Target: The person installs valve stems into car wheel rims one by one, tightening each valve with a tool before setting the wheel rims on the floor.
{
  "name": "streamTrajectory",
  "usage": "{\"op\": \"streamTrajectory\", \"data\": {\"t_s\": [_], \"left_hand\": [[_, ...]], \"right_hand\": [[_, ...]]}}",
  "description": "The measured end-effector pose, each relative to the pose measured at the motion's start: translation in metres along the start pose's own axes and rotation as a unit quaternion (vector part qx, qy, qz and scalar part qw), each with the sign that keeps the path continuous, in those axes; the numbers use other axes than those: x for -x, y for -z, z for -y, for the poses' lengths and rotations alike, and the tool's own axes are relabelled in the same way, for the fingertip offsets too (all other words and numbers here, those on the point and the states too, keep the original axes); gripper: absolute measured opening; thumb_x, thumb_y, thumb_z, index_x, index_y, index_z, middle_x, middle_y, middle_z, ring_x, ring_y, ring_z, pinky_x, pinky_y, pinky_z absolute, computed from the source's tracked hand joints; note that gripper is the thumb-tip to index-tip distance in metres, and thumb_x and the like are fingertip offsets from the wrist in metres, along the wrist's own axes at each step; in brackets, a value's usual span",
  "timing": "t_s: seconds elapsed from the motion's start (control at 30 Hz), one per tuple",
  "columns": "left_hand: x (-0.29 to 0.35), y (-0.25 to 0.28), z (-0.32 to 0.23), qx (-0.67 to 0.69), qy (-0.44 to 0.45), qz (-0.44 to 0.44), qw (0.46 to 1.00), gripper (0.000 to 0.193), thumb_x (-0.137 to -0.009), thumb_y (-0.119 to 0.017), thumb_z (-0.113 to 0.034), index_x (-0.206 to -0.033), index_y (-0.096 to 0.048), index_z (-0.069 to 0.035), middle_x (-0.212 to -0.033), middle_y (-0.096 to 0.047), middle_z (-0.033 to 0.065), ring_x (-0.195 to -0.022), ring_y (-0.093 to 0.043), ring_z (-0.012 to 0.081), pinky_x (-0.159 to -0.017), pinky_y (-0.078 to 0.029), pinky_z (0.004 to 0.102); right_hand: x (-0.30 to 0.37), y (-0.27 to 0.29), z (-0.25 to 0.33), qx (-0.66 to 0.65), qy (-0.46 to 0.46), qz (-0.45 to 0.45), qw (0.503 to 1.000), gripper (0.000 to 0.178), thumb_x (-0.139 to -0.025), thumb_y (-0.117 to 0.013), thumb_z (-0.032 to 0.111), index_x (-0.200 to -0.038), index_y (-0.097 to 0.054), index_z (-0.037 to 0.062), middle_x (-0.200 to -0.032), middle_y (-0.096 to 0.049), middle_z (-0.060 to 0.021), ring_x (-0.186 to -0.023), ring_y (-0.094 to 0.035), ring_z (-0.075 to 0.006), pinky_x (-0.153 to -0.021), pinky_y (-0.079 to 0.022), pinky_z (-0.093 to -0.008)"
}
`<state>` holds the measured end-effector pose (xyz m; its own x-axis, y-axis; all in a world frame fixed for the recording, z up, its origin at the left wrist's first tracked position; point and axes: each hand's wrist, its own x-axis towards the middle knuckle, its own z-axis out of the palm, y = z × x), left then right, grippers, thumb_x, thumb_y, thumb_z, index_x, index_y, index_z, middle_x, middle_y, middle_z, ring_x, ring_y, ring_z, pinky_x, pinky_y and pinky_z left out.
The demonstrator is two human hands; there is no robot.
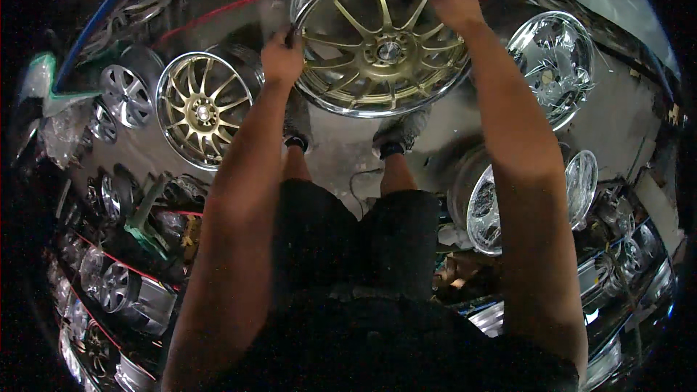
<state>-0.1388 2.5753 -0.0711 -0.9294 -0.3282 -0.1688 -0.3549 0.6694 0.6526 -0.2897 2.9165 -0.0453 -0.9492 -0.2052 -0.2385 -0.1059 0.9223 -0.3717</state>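
Observation:
A car wheel rim (pixel 390 51) with gold spokes and a polished silver lip is held out in front of me, above my feet. My left hand (pixel 282 59) is closed on its left edge. Gripping the upper right edge is my right hand (pixel 457 6), its fingers curled over the lip and partly hidden. To the left, a matching gold-spoked rim (pixel 205 112) with a silver lip faces up. Right of my right forearm lies a chrome rim (pixel 549 76) with a shiny, crinkled look like clear wrapping.
A grey rim (pixel 126 96) is at the far left. Two more silver rims, one (pixel 484 210) partly behind my right forearm and another (pixel 582 187) beyond it, stand at the right. Racks with several rims line the lower left and lower right. A thin cord (pixel 353 183) lies between my feet.

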Motion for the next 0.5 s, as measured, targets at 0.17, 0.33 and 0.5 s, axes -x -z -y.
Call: {"op": "streamTrajectory", "data": {"t_s": [0.17, 0.33, 0.5], "left_hand": [[-0.004, 0.001, 0.024, -0.073, 0.033, -0.037, 0.996, 0.046, -0.083, -0.062, -0.029, -0.122, -0.059, -0.004, -0.109, -0.062, 0.0261, -0.098, -0.061, 0.0444, -0.085, -0.050, 0.0478], [-0.014, 0.007, 0.047, -0.085, 0.073, 0.042, 0.993, 0.054, -0.082, -0.064, -0.030, -0.129, -0.052, -0.005, -0.112, -0.060, 0.0277, -0.104, -0.059, 0.0446, -0.088, -0.049, 0.0495], [-0.007, 0.003, 0.061, -0.080, 0.028, 0.004, 0.996, 0.057, -0.081, -0.064, -0.029, -0.129, -0.050, -0.002, -0.111, -0.060, 0.0291, -0.104, -0.058, 0.0456, -0.089, -0.049, 0.0500]], "right_hand": [[-0.038, -0.032, 0.011, 0.050, 0.110, -0.021, 0.992, 0.051, -0.087, -0.057, 0.042, -0.116, -0.059, -0.0001, -0.114, -0.060, -0.0270, -0.106, -0.058, -0.0431, -0.091, -0.047, -0.0473], [-0.056, -0.064, 0.022, 0.109, 0.053, 0.093, 0.988, 0.049, -0.092, -0.054, 0.038, -0.128, -0.052, 0.0041, -0.125, -0.056, -0.0207, -0.113, -0.054, -0.0318, -0.098, -0.043, -0.0435], [-0.060, -0.061, 0.033, 0.108, 0.047, 0.123, 0.985, 0.049, -0.093, -0.054, 0.036, -0.131, -0.050, 0.0045, -0.126, -0.055, -0.0205, -0.114, -0.053, -0.0315, -0.098, -0.043, -0.0456]]}}
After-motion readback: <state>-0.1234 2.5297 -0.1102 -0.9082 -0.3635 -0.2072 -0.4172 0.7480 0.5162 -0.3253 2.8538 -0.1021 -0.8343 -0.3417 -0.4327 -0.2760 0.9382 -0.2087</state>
